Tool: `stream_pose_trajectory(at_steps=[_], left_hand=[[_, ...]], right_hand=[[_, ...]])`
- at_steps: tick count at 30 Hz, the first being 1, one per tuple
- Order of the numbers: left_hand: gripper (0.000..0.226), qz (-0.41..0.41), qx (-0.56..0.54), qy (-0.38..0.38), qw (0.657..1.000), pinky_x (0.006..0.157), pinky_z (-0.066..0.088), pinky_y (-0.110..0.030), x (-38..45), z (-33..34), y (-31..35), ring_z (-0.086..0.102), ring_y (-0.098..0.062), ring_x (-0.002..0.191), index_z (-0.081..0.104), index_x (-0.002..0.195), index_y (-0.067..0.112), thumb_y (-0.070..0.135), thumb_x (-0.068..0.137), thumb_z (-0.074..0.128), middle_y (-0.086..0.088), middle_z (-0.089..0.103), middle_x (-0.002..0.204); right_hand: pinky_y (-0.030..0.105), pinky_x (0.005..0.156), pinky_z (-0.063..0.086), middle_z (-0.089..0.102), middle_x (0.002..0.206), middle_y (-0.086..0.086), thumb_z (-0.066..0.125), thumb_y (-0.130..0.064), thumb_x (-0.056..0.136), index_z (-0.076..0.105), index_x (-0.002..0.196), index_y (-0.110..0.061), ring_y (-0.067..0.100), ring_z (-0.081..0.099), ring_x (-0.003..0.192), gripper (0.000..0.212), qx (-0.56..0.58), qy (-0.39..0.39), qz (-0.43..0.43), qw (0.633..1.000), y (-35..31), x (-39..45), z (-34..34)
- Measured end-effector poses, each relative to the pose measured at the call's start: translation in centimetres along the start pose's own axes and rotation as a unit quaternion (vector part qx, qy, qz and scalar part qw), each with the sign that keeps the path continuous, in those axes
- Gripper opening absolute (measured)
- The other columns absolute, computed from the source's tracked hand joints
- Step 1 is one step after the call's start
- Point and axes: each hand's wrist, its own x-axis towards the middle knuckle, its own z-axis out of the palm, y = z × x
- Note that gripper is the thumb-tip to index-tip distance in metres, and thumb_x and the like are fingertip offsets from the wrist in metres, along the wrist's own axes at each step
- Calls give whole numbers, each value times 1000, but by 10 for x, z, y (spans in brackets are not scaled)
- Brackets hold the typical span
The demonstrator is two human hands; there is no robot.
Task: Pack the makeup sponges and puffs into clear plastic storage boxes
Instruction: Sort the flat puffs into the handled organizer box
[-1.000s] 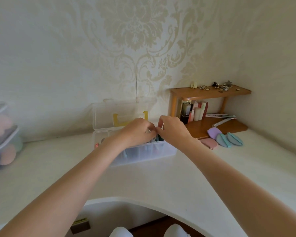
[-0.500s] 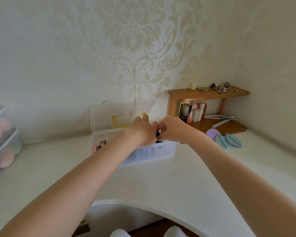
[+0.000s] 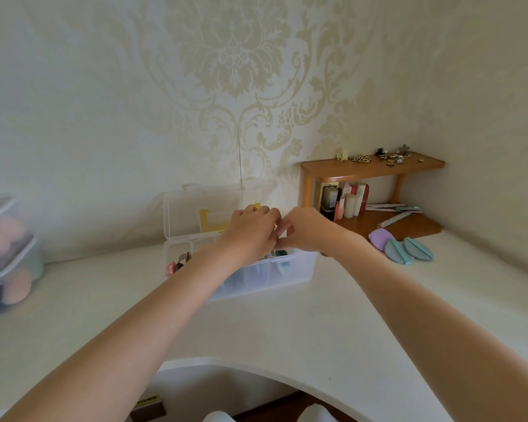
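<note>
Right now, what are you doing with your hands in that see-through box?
A person has both hands over an open clear box on the white desk. The left hand and right hand meet above its middle, fingers curled together; what they pinch is hidden. Three puffs, one purple and two blue, lie loose by the wooden shelf. Stacked boxes on the left already hold sponges.

Cream damask wallpaper (image 3: 235, 65) covers the wall behind a white curved desk (image 3: 287, 324), with a plainer pale wall meeting it at the corner to the right. A small two-tier wooden corner shelf (image 3: 372, 169) stands on the desk in that corner, trinkets scattered on its top tier, bottles and pens beneath. Soft, even daylight fills the room. Dark wood floor (image 3: 275, 409) shows under the desk's curved edge.
</note>
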Motion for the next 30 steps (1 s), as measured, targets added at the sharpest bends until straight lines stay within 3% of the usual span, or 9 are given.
stream_pose_trajectory(at_steps=[3, 6, 8, 11, 15, 20, 23, 27, 30], left_hand=[[30, 12, -104, -22, 994, 92, 45, -35, 0, -3, -1, 56, -23, 108, 52, 122, 11, 12, 96, 36, -6, 60, 117], [29, 10, -133, -49, 990, 94, 44, -31, 1, 0, 0, 56, -21, 108, 58, 118, 13, 11, 96, 39, -5, 56, 120], [27, 9, -141, -56, 988, 93, 45, -33, 1, 3, 2, 57, -23, 104, 62, 112, 13, 9, 95, 41, -5, 53, 118], [21, 5, -167, -53, 985, 90, 47, -32, 1, 3, 2, 59, -19, 97, 61, 108, 13, 9, 93, 46, -4, 51, 115], [11, -5, -174, -74, 982, 71, 44, -19, 2, 0, 1, 56, -12, 89, 56, 101, 12, 11, 92, 52, 0, 57, 105], [13, -30, -139, -91, 986, 92, 47, -32, 6, -3, -1, 60, -18, 104, 65, 95, 15, 11, 88, 55, 1, 65, 108], [16, -64, -186, -45, 979, 90, 47, -36, 2, -11, -3, 62, -23, 101, 67, 92, 17, 14, 91, 52, -1, 68, 106], [26, -64, -221, -37, 972, 83, 49, -34, -2, -18, -7, 64, -27, 97, 67, 85, 21, 6, 91, 46, -3, 70, 102], [30, -19, -185, -81, 979, 89, 44, -25, -8, -14, -2, 59, -16, 104, 68, 96, 16, 1, 88, 43, 4, 66, 106]], right_hand=[[20, 70, 48, 69, 93, 2, 56, -24, 92, 69, 108, -10, 10, 59, 70, 24, 93, 82, 38, 992, 21, -7, -20], [25, 81, 45, 66, 106, 10, 51, -17, 94, 66, 111, -5, 23, 63, 95, 26, 68, 166, 127, 976, 56, -9, -28], [29, 82, 45, 63, 114, 17, 48, -14, 94, 64, 113, 0, 31, 59, 105, 28, 23, 130, 178, 975, 74, -12, -18], [40, 83, 52, 64, 107, 19, 44, -13, 94, 61, 110, 1, 35, 62, 100, 27, -62, 90, 230, 967, 97, -17, 1], [36, 92, 51, 59, 114, 15, 60, -28, 89, 55, 120, -6, 32, 58, 110, 39, -161, 13, 270, 949, 110, -18, 13], [37, 98, 49, 60, 117, 13, 55, -22, 93, 54, 124, -8, 26, 59, 109, 34, -214, 10, 253, 944, 106, -16, 17], [36, 94, 51, 63, 111, 11, 55, -20, 93, 55, 120, -9, 25, 63, 103, 29, -201, 72, 243, 946, 90, -21, 12], [34, 70, 52, 63, 92, 10, 55, -24, 91, 61, 104, -6, 28, 64, 88, 23, -43, 242, 189, 951, 50, -23, -20], [29, 61, 47, 67, 85, 11, 56, -16, 89, 68, 90, 0, 25, 63, 77, 19, 54, 271, 127, 953, 22, -22, -37]])
